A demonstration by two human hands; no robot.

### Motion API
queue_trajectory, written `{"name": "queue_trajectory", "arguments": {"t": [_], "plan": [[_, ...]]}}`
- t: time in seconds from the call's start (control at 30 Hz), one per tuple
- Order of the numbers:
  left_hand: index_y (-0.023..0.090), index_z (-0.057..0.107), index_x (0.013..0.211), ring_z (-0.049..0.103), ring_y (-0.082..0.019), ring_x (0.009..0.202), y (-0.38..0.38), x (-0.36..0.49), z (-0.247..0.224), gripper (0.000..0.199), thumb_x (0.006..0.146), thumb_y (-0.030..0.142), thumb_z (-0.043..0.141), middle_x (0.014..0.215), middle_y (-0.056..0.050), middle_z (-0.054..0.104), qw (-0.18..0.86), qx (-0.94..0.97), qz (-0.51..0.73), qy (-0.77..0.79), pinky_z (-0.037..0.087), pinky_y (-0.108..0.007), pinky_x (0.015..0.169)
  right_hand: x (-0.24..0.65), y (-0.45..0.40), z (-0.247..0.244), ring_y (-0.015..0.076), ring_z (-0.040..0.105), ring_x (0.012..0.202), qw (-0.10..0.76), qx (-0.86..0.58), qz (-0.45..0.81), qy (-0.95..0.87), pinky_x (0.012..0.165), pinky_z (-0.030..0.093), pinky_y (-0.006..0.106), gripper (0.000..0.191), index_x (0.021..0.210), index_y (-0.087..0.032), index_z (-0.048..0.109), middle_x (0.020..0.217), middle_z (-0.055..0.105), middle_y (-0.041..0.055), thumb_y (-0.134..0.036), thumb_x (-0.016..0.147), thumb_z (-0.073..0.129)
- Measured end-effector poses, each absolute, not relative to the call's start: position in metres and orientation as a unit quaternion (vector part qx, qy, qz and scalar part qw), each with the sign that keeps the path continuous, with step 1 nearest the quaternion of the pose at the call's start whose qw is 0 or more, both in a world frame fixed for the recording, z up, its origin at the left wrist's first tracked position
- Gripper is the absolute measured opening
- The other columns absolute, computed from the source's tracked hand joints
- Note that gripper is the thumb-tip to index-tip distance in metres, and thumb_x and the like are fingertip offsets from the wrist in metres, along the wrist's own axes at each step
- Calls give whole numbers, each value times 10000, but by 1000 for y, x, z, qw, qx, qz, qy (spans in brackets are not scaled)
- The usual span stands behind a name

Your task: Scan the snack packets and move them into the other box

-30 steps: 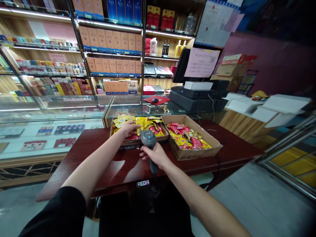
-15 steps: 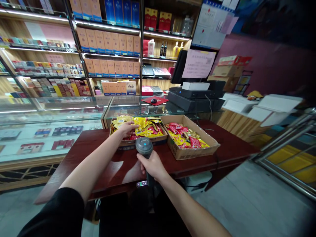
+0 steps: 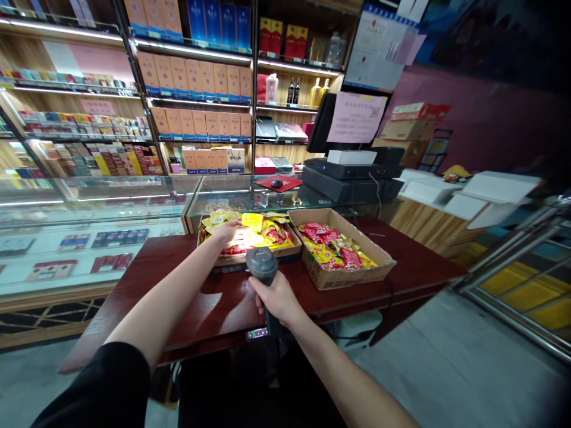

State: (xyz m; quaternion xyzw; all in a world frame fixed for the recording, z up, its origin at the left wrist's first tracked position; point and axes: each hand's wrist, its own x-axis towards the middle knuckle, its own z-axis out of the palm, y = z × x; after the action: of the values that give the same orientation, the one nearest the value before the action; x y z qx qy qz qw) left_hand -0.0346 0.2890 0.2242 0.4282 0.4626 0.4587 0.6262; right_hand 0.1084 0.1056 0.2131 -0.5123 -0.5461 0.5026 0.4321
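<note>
My right hand (image 3: pixel 279 297) is wrapped round the handle of a black barcode scanner (image 3: pixel 262 266), its head tilted toward the left box. A bright patch of light falls in front of the scanner. My left hand (image 3: pixel 229 234) reaches over the left cardboard box (image 3: pixel 285 252) and pinches the left edge of a yellow snack packet (image 3: pixel 252 222), partly washed out by the glare. Under and around it lie several more yellow and red packets. Beside this box stands a second cardboard box (image 3: pixel 345 277), holding red, yellow and gold packets (image 3: pixel 351 258).
Both boxes rest on a dark red wooden table (image 3: pixel 187 297). Behind it run a glass display counter (image 3: pixel 169 205), a mouse (image 3: pixel 277 183) on a red mat, and a monitor (image 3: pixel 322 125) above a black cash drawer (image 3: pixel 343 187). A metal railing (image 3: pixel 513 244) stands at the right.
The scanner's light has come on over the packet and my left hand's fingers; the blue light on its head no longer shows. The packet in my left hand has shifted slightly. Both boxes stay put.
</note>
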Motion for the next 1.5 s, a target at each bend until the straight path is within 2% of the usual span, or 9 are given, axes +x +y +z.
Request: {"name": "queue_trajectory", "arguments": {"t": [0.27,0.4,0.5,0.73,0.9,1.07,1.3,1.4,1.5], "plan": [[186,488,793,630,-125,575,287,-32,228,438,531,146,837,677,21,636,634,420,441,477,518,-240,545,110,111,217,103,458,334,453,-494,526,-523,337,366,209,222,666,-168,548,439,525,-32,-378,732,574],[174,514,787,621,-112,567,281,-25,235,420,529,153,844,714,3,649,647,420,440,460,527,-237,544,124,137,225,149,623,675,566,-462,468,-497,608,506,251,194,803,-149,647,785,687,33,-278,658,642],[170,542,804,635,-120,590,277,-14,241,402,539,165,844,758,-16,668,669,424,424,439,545,-257,571,144,167,233,174,626,827,618,-484,429,-447,732,494,261,224,831,-154,668,834,701,24,-230,621,651],[156,580,853,664,-137,651,286,39,248,389,566,197,839,793,-27,679,714,426,397,389,559,-265,628,190,214,249,161,631,700,640,-465,528,-310,572,498,236,276,826,-161,658,774,696,23,-193,553,686],[137,623,875,654,-119,662,315,95,256,343,598,179,821,772,-28,672,706,440,410,374,544,-226,641,233,238,263,136,607,596,651,-472,515,-296,511,475,223,265,828,-160,666,703,679,21,-169,566,696],[112,657,1005,673,-162,795,343,142,270,408,633,199,801,911,-101,701,730,460,388,324,533,-294,790,279,267,277,119,579,542,671,-504,459,-293,494,445,217,262,838,-136,673,633,651,3,-205,586,692],[129,658,1104,653,-191,852,366,118,269,530,629,322,791,976,-103,703,603,591,350,406,515,-296,753,285,283,276,151,643,707,678,-503,441,-304,593,505,219,273,830,-151,666,763,688,22,-201,567,717],[149,683,1077,652,-208,861,362,76,274,477,664,379,746,962,-94,711,527,667,321,419,508,-285,729,263,278,277,181,664,821,636,-457,516,-345,642,551,255,297,882,-158,656,936,693,63,-243,608,734],[169,713,1017,654,-221,859,349,29,285,414,652,364,741,949,-83,719,439,722,315,433,498,-264,707,234,269,279,193,674,758,561,-424,588,-399,578,572,295,318,912,-159,637,932,685,77,-338,665,726]]}}
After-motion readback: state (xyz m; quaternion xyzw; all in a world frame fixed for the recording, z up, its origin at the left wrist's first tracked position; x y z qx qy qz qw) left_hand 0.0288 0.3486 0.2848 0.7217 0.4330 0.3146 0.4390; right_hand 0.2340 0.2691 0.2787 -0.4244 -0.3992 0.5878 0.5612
